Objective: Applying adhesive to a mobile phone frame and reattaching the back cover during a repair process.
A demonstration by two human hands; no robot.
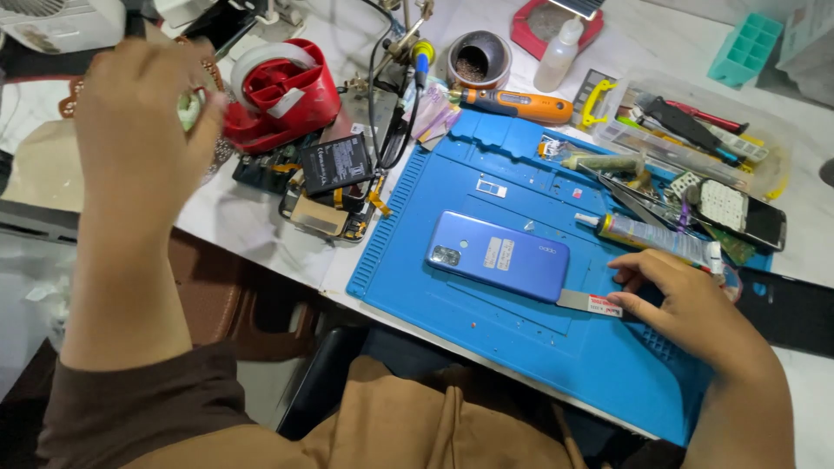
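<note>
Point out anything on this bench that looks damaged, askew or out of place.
A dismantled black phone with exposed boards and yellow flex strips lies half off the blue silicone work mat, its black battery loose on top. The intact blue phone lies face down, slightly askew on the mat.

Phone [499, 255] face down at centre of work mat [530, 334], mat at front edge of worktop [252, 227]. Thin pry blade [589, 303] flat on mat, touching phone's right end; right hand [686, 300] on blade. Glue tube [656, 238] behind right hand, near mat's right edge. Opened device [330, 198] on worktop just left of mat. Tape dispenser [282, 91] behind opened device, toward rear left. Left hand [143, 122] raised over worktop's left edge, left of dispenser. Screwdriver [517, 104] along mat's rear edge. Parts tray [686, 130] at rear right.
</note>
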